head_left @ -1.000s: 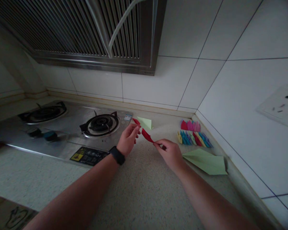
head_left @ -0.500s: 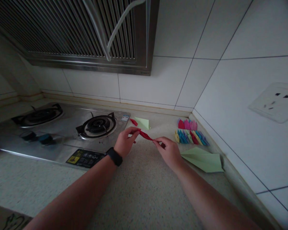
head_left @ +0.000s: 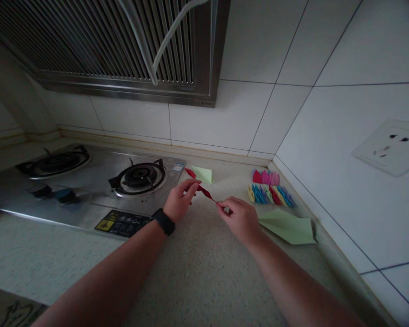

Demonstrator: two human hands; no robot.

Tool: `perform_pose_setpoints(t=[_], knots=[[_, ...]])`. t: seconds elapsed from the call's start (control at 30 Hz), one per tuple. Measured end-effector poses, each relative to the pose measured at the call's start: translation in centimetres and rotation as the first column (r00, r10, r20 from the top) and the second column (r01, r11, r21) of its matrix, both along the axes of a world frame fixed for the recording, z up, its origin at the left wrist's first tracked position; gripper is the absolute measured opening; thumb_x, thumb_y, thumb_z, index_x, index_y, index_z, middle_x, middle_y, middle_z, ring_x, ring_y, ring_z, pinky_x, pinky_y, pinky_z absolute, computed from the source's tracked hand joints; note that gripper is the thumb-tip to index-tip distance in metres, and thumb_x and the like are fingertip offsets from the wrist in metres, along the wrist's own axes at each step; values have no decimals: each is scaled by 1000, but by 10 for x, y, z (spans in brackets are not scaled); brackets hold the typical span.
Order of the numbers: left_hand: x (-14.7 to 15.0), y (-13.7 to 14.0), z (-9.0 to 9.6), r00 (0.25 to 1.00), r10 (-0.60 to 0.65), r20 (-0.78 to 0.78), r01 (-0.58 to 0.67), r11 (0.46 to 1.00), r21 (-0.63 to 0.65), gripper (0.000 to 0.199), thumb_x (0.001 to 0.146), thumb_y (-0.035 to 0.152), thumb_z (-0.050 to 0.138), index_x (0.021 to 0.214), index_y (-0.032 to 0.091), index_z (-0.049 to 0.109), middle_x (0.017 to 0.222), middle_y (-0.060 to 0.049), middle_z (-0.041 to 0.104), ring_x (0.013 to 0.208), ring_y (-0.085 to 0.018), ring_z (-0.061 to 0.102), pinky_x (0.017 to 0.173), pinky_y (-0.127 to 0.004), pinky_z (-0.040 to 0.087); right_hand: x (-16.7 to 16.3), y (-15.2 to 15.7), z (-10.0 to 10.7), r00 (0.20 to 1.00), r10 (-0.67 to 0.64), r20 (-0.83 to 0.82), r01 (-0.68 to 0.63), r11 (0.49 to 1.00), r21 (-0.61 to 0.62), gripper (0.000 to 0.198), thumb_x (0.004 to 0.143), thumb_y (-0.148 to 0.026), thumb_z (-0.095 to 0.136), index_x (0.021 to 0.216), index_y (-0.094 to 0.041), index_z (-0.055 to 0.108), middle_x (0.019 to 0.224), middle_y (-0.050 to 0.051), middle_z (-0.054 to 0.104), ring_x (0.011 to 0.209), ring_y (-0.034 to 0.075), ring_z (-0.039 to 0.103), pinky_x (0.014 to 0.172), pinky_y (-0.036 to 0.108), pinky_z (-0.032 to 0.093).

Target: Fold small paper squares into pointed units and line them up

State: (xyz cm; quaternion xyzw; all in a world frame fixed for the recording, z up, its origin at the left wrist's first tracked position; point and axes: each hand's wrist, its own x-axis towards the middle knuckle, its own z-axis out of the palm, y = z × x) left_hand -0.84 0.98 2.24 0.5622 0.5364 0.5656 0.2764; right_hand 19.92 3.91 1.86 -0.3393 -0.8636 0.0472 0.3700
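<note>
A narrow folded red paper piece (head_left: pixel 206 192) stretches between my two hands above the counter. My left hand (head_left: pixel 181 200), with a black watch on its wrist, pinches the upper left end. At the lower right end, the fingertips of my right hand (head_left: pixel 237 218) are closed on the paper. Another red folded paper (head_left: pixel 190 173) lies behind my left hand, against a pale green sheet (head_left: pixel 202 174). To the right of my right hand rests a larger creased green paper (head_left: pixel 289 226).
Rows of small colourful folded papers (head_left: pixel 272 195) stand near the right wall, pink ones (head_left: pixel 269 177) behind. A gas stove (head_left: pixel 95 204) fills the left of the counter (head_left: pixel 204 272). Overhead hangs a range hood (head_left: pixel 129 93). A socket (head_left: pixel 391 147) is on the right wall.
The red paper looks narrower and turned more on edge between my fingers. My right hand has tilted slightly; both hands stay in nearly the same place.
</note>
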Motion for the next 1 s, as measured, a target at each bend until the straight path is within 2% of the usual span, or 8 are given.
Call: perform_pose_setpoints(t=[0.17,0.23,0.33,0.5,0.63,0.8,0.9,1.0], knots=[[-2,0,0,999,32,-18,-32,999,15,35,87,48,52,99,19,67,83,-6,66,69,-15,58,45,-18,45,-2,-3,1,1000,-22,-8,22,1000,-11,9,84,-20,59,86,-22,67,80,0,69,70,12,61,65,22,41],[-2,1,-1,999,38,-1,-38,999,5,37,87,49,51,100,19,67,83,-6,66,69,-15,58,44,-18,44,-2,-4,1,1000,-27,-6,27,1000,-17,10,85,-20,58,89,-22,68,82,0,69,69,12,61,65,21,41],[-2,2,-4,999,16,38,-15,1000,-25,41,87,52,50,107,19,65,88,-7,67,70,-15,59,43,-18,43,-2,-5,1,999,-43,27,43,999,-16,8,84,-20,59,83,-21,67,79,0,69,68,12,61,65,21,40],[-2,3,-5,992,3,124,12,993,-114,51,88,56,43,123,19,55,98,-10,67,72,-15,60,44,-18,43,1,-1,2,974,-219,57,222,974,-48,14,83,-26,58,74,-20,66,74,2,70,68,14,63,65,23,40],[0,0,-4,993,-61,104,79,981,-176,46,89,53,42,109,16,60,84,-7,65,66,-14,57,45,-19,41,11,5,7,899,-401,176,422,901,-106,23,86,-33,54,78,-20,71,77,5,72,69,16,65,63,24,40],[6,-5,-8,977,-197,-85,175,961,-216,39,90,48,41,93,16,63,70,-3,62,60,-13,56,51,-22,41,29,8,17,714,-597,367,666,740,-92,31,87,-42,49,81,-23,73,75,7,72,70,20,66,59,27,40],[7,-9,-9,935,-255,-245,193,949,-248,37,91,47,40,91,18,64,68,-1,63,60,-14,57,55,-24,41,38,8,21,626,-640,445,742,665,-87,33,87,-43,48,82,-23,74,76,9,71,73,23,66,62,29,43],[8,-11,-6,882,-282,-377,187,945,-269,37,91,47,38,89,20,65,66,0,63,59,-15,58,56,-25,40,42,9,23,583,-649,488,775,625,-95,33,87,-42,48,85,-22,74,80,11,72,77,24,67,66,31,45]])
